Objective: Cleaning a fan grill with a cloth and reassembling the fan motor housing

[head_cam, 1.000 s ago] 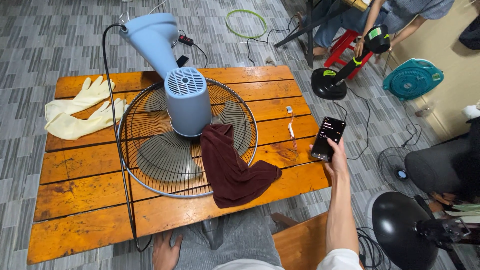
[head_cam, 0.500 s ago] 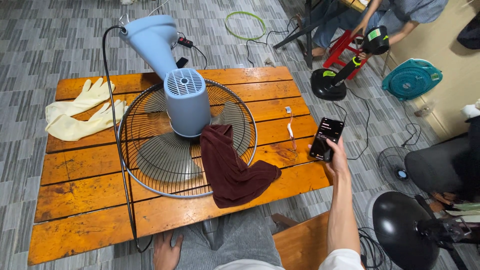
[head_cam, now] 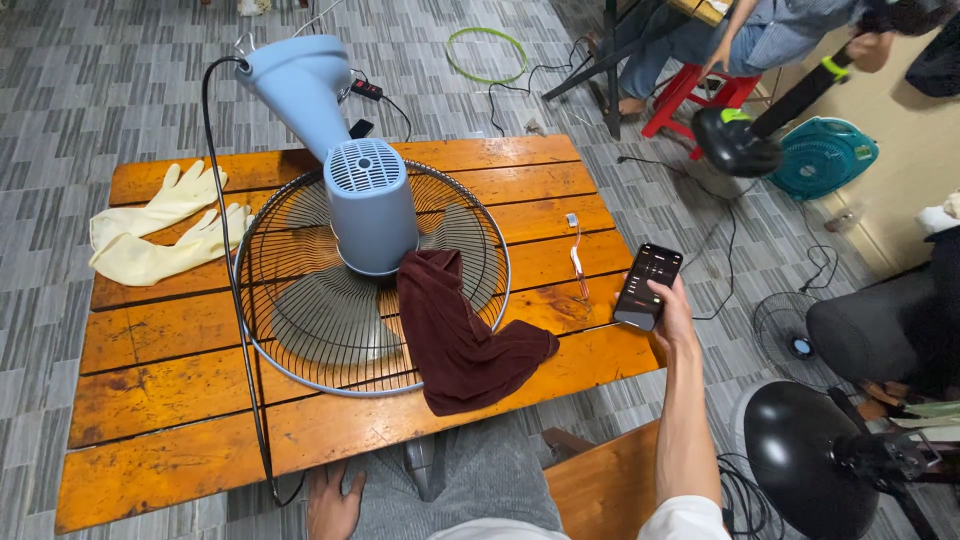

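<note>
My right hand [head_cam: 672, 312] holds a black phone [head_cam: 648, 285] with a lit screen just past the right edge of the orange wooden table [head_cam: 180, 400]. My left hand [head_cam: 333, 503] rests low, under the table's near edge, on my lap. A light blue fan [head_cam: 362, 195] lies face down on the table, its wire grille [head_cam: 290, 300] and grey blades showing. A dark maroon cloth [head_cam: 455, 335] drapes over the grille's right side.
A pair of cream rubber gloves [head_cam: 160, 230] lies at the table's left. A small cable piece [head_cam: 577, 255] sits near the right edge. A black fan base [head_cam: 800, 455] stands at lower right. Another person sits on a red stool [head_cam: 690, 90] at the back.
</note>
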